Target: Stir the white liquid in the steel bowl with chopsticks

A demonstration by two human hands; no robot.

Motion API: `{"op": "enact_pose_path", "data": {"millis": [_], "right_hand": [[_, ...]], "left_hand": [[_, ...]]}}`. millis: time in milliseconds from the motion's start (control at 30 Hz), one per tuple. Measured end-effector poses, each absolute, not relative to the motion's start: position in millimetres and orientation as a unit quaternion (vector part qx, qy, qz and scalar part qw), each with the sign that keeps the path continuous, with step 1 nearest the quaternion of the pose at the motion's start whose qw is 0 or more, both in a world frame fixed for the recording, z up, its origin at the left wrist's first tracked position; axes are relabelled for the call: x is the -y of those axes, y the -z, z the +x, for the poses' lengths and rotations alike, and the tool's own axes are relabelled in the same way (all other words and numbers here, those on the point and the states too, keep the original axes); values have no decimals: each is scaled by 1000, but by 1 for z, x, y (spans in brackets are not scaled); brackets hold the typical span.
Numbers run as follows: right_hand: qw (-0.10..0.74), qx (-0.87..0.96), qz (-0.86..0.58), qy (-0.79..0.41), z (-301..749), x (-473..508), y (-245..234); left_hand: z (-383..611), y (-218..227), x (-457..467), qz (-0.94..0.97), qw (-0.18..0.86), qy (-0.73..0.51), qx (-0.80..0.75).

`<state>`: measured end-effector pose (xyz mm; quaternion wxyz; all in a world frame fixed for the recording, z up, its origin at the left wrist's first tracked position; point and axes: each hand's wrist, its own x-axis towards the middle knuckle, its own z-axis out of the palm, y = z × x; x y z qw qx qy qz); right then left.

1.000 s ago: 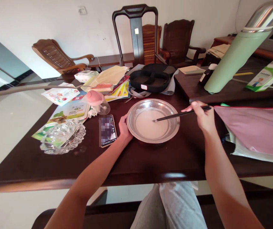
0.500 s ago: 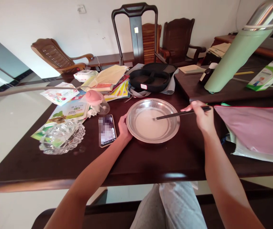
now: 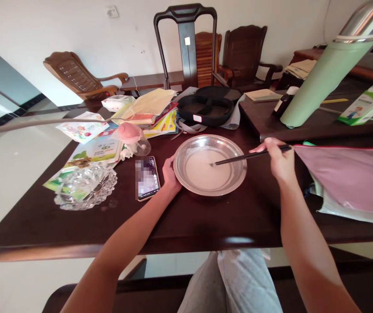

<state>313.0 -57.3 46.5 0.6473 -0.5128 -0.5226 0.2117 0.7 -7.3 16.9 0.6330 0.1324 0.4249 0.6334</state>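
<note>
Since half a second earlier, the chopsticks (image 3: pixel 248 155) had crept only slightly toward 3 o'clock in the white liquid (image 3: pixel 206 176), and the steel basin (image 3: pixel 210 138) had not shifted, which suggested slow, small stirring. The right hand (image 3: pixel 279 163) pinched the chopsticks by their far ends, beyond the rim at 3 o'clock, with the tips dipped near the pool's middle. The left hand (image 3: pixel 169 174) clasped the rim at 9 o'clock, steadying the basin mid-table (image 3: pixel 206 217). A phone (image 3: pixel 147 178) lay just beside that hand, with a glass dish (image 3: pixel 85 187) farther out at 9 o'clock.
</note>
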Motion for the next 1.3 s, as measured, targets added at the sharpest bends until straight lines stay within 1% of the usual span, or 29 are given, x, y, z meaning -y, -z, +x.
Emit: {"op": "enact_pose_path", "data": {"millis": [67,100,200,300,367,467,533,567,633,700,800,867,1000,1067,1133,1233,1300], "right_hand": [[668,506,-501,-219,319,57,-45],[665,511,-492,-234,318,57,-45],[613,559,-477,-291,306,59,-46],[570,600,-472,-302,295,60,-50],[583,595,-478,-279,296,59,-50],[646,536,-493,-231,311,57,-48],[678,503,-486,-226,319,56,-46],[680,501,-480,-236,320,56,-45],[656,525,-471,-270,316,57,-44],[608,568,-467,-300,307,57,-45],[567,611,-461,-306,296,57,-47],[580,603,-471,-280,299,56,-46],[657,518,-505,-215,319,54,-42],[674,496,-504,-213,324,53,-41],[658,512,-497,-242,320,54,-41],[594,575,-479,-294,305,56,-44],[572,603,-472,-295,298,57,-45]], "left_hand": [[0,-17,7,130,634,-632,-426],[0,-17,7,128,634,-632,-428],[1,-17,8,125,632,-634,-428],[2,-17,8,120,627,-637,-432],[2,-18,8,118,625,-637,-435],[3,-19,8,123,628,-634,-434],[3,-18,8,125,628,-634,-434],[2,-18,7,125,627,-634,-436],[2,-17,7,126,626,-633,-438],[2,-15,7,126,626,-633,-438],[2,-15,6,120,626,-636,-436],[2,-15,6,117,628,-636,-433],[2,-16,6,123,631,-632,-432],[2,-16,6,127,631,-632,-432],[2,-16,6,129,631,-631,-431],[1,-16,6,131,633,-627,-434],[1,-16,6,128,633,-626,-437]]}}
